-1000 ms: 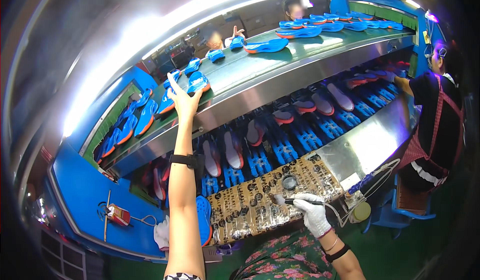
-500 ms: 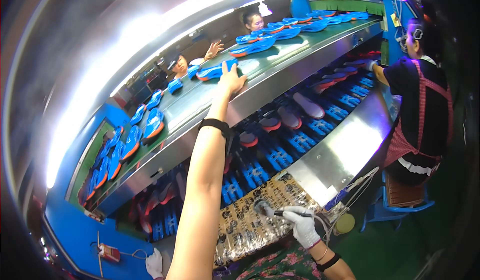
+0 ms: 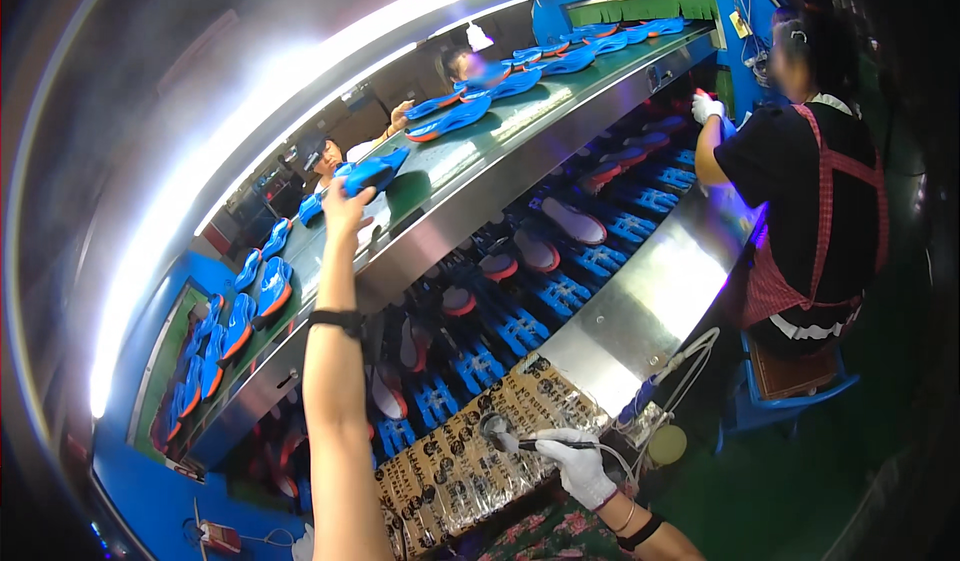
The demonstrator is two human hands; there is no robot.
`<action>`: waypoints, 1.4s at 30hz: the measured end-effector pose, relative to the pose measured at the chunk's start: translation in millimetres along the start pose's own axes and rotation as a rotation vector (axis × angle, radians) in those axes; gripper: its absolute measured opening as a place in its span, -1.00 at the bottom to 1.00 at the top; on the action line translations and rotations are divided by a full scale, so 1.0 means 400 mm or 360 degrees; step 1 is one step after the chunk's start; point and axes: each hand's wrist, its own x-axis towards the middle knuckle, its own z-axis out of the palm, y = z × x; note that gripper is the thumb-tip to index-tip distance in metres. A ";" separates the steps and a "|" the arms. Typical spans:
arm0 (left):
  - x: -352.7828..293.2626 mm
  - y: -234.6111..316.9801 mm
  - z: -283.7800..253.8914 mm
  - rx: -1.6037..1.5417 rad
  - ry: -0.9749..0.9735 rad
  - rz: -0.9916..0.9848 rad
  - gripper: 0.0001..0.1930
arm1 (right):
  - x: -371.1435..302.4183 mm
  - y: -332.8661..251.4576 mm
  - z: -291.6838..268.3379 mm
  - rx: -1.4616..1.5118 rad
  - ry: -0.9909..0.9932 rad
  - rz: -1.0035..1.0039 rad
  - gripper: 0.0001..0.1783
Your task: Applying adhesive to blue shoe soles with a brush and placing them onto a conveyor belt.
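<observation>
My bare left hand (image 3: pixel 347 211) reaches over the upper conveyor and grips a blue shoe sole (image 3: pixel 372 171), tilted up off the belt. In my gloved right hand (image 3: pixel 580 469) is a black-handled brush (image 3: pixel 530 445) with a round greyish head. That head is low over the plastic-wrapped patterned board (image 3: pixel 450 481) in front of me; whether it touches cannot be seen. More blue soles with orange edges, such as one nearby sole (image 3: pixel 450 119), lie along the green belt (image 3: pixel 440 166).
Beneath the upper belt run blue racks (image 3: pixel 520 331) and grey-topped soles (image 3: pixel 573 221). A metal ledge (image 3: pixel 640 331) curves right toward a seated co-worker (image 3: pixel 800 191) in a checked apron. Two people (image 3: pixel 322 156) are across the belt. A white cable (image 3: pixel 690 356) hangs near a yellowish round container (image 3: pixel 667 444).
My left hand has carried the blue sole leftward and tilted it up from the belt. My right hand still holds the brush over the board. The right-hand co-worker's gloved hand has shifted.
</observation>
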 end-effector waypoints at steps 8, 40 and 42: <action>-0.306 -0.103 -0.274 -0.1920 -0.0116 0.0002 -0.53 | -0.011 0.047 0.045 0.0059 0.0022 0.0044 -0.81; -1.190 -0.473 -0.164 -0.2813 -0.0488 -0.1217 -0.18 | -0.074 -0.030 0.294 -0.1372 -0.0538 -0.1124 -0.79; -1.197 -0.481 -0.162 -0.2794 -0.0412 -0.1171 -0.18 | -0.061 -0.021 0.297 -0.1413 -0.0588 -0.1246 -0.76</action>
